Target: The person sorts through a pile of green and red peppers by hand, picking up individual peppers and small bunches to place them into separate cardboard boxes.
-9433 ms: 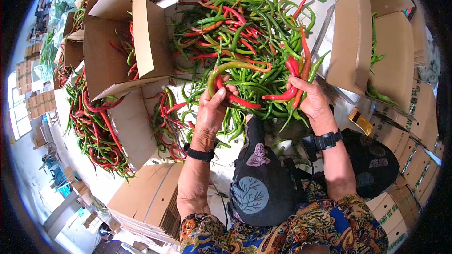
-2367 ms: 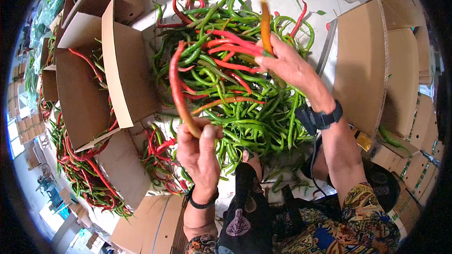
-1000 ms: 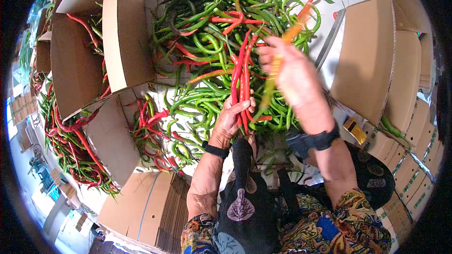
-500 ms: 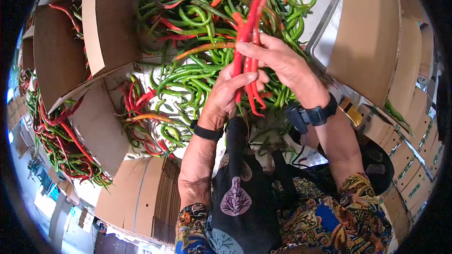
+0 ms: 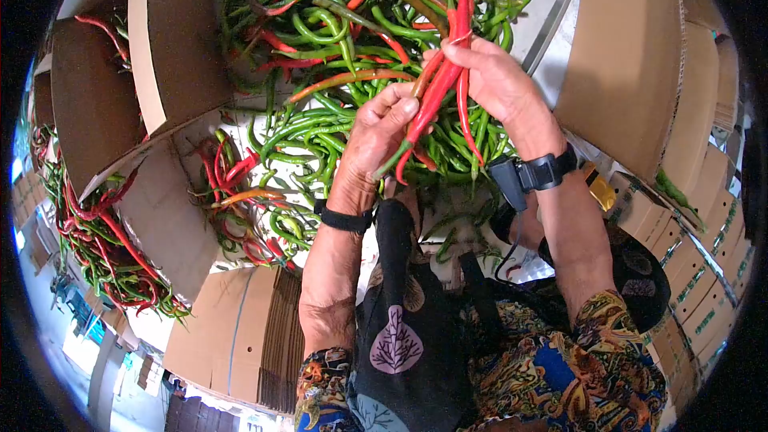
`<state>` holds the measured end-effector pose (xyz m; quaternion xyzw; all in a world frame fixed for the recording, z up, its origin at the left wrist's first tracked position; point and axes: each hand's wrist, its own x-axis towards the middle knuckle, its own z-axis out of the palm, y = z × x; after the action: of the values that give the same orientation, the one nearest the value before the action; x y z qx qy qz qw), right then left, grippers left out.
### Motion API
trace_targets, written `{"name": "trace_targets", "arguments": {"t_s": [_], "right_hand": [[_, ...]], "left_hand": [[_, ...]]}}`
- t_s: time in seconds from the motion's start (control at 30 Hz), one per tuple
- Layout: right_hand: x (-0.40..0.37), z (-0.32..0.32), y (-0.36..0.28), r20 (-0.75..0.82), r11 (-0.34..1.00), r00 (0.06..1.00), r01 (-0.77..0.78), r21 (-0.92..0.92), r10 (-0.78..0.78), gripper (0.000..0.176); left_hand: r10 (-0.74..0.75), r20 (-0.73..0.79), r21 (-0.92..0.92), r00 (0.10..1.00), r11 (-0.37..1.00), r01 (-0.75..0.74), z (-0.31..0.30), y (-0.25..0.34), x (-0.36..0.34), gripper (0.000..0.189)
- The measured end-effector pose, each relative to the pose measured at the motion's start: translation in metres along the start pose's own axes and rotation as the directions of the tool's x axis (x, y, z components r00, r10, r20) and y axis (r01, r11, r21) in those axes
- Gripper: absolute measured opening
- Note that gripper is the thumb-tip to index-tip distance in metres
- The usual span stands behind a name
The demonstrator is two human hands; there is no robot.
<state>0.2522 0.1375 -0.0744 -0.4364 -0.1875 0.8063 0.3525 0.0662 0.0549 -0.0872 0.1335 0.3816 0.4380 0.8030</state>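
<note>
Several long red chili peppers (image 5: pixel 440 94) are held in a loose bunch in front of me, their upper ends pointing away. My right hand (image 5: pixel 504 84) is closed around the bunch's upper part, thumb on top. One thin red pepper hangs below that hand. My left hand (image 5: pixel 378 130) pinches the bunch lower down, its thumb beside the red peppers; some fingers are hidden behind them. Below both hands spreads a heap of green chili peppers (image 5: pixel 324 132) mixed with some red ones.
An open cardboard box (image 5: pixel 184 40) stands at the left, with more mixed peppers (image 5: pixel 112 248) beyond it. A smaller cluster of red peppers (image 5: pixel 228 164) lies nearby. Stacked flat cardboard (image 5: pixel 232 336) sits at lower left. Another cardboard box (image 5: pixel 616 64) stands at the right, near a metal edge (image 5: pixel 552 28).
The bunch has tilted, with its lower ends swinging left. My hands have moved apart: the right slightly right and up, the left slightly left. One thin pepper now hangs separately from the others.
</note>
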Motion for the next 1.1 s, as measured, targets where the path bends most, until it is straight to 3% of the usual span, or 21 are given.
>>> {"name": "trace_targets", "arguments": {"t_s": [0.1, 0.23, 0.3, 0.33, 0.37, 0.4, 0.43, 0.5, 0.53, 0.57, 0.6, 0.63, 0.7, 0.73, 0.77, 0.83, 0.93, 1.03, 1.1], "right_hand": [[-0.011, -0.002, -0.003, -0.086, 0.995, 0.996, -0.011, -0.104, 0.002, 0.028], [-0.028, -0.009, -0.002, -0.182, 0.989, 0.983, -0.055, -0.134, 0.030, 0.037], [-0.039, -0.002, 0.010, -0.126, 0.954, 0.991, -0.084, -0.287, 0.049, 0.036], [-0.044, 0.002, 0.019, -0.082, 0.965, 0.994, -0.094, -0.246, 0.075, 0.039], [-0.048, 0.004, 0.031, -0.038, 0.973, 0.994, -0.104, -0.205, 0.098, 0.041], [-0.051, 0.003, 0.042, -0.007, 0.993, 1.000, -0.014, -0.118, 0.014, 0.044], [-0.055, 0.003, 0.039, -0.015, 0.998, 0.999, -0.031, -0.051, 0.030, 0.046], [-0.060, -0.009, 0.042, -0.124, 1.000, 0.992, 0.009, -0.025, -0.012, 0.044], [-0.066, -0.010, 0.037, -0.201, 0.998, 0.979, -0.028, -0.061, 0.015, 0.036], [-0.069, -0.012, 0.033, -0.221, 0.996, 0.975, -0.042, -0.076, 0.024, 0.033], [-0.072, -0.018, 0.028, -0.240, 0.994, 0.970, -0.058, -0.090, 0.035, 0.031], [-0.074, -0.021, 0.026, -0.257, 0.992, 0.965, -0.076, -0.104, 0.047, 0.028], [-0.078, -0.022, 0.026, -0.231, 1.000, 0.973, 0.001, -0.014, -0.004, 0.023], [-0.080, -0.026, 0.028, -0.206, 0.999, 0.978, 0.037, 0.013, -0.033, 0.022], [-0.081, -0.028, 0.029, -0.181, 0.997, 0.982, 0.069, 0.042, -0.061, 0.021], [-0.082, -0.015, 0.017, -0.176, 0.989, 0.975, 0.142, 0.041, -0.133, 0.021], [-0.084, -0.006, -0.004, -0.177, 0.980, 0.967, 0.192, 0.046, -0.181, 0.023], [-0.085, -0.007, -0.018, -0.203, 0.983, 0.962, 0.184, -0.021, -0.185, 0.026], [-0.083, -0.017, -0.009, -0.265, 0.981, 0.953, 0.174, 0.086, -0.146, 0.030]], "left_hand": [[0.073, -0.123, 0.113, 0.990, 0.992, -0.059, 0.003, 0.005, 0.001, 0.024], [0.166, -0.391, -0.075, 0.905, 0.975, -0.211, 0.007, 0.008, 0.004, 0.014], [0.147, -0.394, 0.037, 0.907, 0.989, -0.144, 0.036, 0.011, 0.003, 0.008], [0.077, -0.334, 0.054, 0.940, 0.997, -0.062, 0.041, 0.003, 0.005, 0.008], [0.187, -0.281, 0.136, 0.941, 0.979, -0.154, 0.045, -0.018, 0.012, 0.013], [0.176, -0.239, 0.223, 0.955, 0.967, -0.123, 0.054, -0.021, 0.013, 0.016], [0.162, -0.199, 0.311, 0.966, 0.946, -0.094, 0.060, -0.020, 0.014, 0.020], [0.317, -0.029, 0.648, 0.948, 0.728, -0.224, 0.061, -0.010, 0.017, 0.021], [0.318, -0.019, 0.682, 0.948, 0.697, -0.220, 0.059, -0.002, 0.022, 0.021], [0.501, 0.056, 0.840, 0.864, 0.443, -0.312, 0.055, 0.010, 0.029, 0.019], [0.672, 0.225, 0.902, 0.705, 0.131, -0.412, 0.047, 0.027, 0.044, 0.017], [0.710, 0.235, 0.908, 0.664, 0.082, -0.410, 0.040, 0.046, 0.058, 0.017], [0.775, 0.358, 0.932, 0.521, -0.263, -0.249, 0.020, 0.079, 0.091, 0.022], [0.730, 0.420, 0.902, 0.539, -0.402, -0.159, 0.003, 0.090, 0.107, 0.026], [0.685, 0.381, 0.883, 0.621, -0.469, -0.024, -0.011, 0.094, 0.120, 0.026], [0.571, 0.353, 0.798, 0.741, -0.597, 0.080, -0.026, 0.098, 0.135, 0.020], [0.508, 0.414, 0.713, 0.756, -0.697, 0.079, -0.022, 0.101, 0.142, 0.015], [0.503, 0.447, 0.741, 0.740, -0.671, 0.008, -0.019, 0.111, 0.133, 0.012], [0.643, 0.531, 0.804, 0.552, -0.588, -0.088, -0.007, 0.122, 0.111, 0.017]]}}
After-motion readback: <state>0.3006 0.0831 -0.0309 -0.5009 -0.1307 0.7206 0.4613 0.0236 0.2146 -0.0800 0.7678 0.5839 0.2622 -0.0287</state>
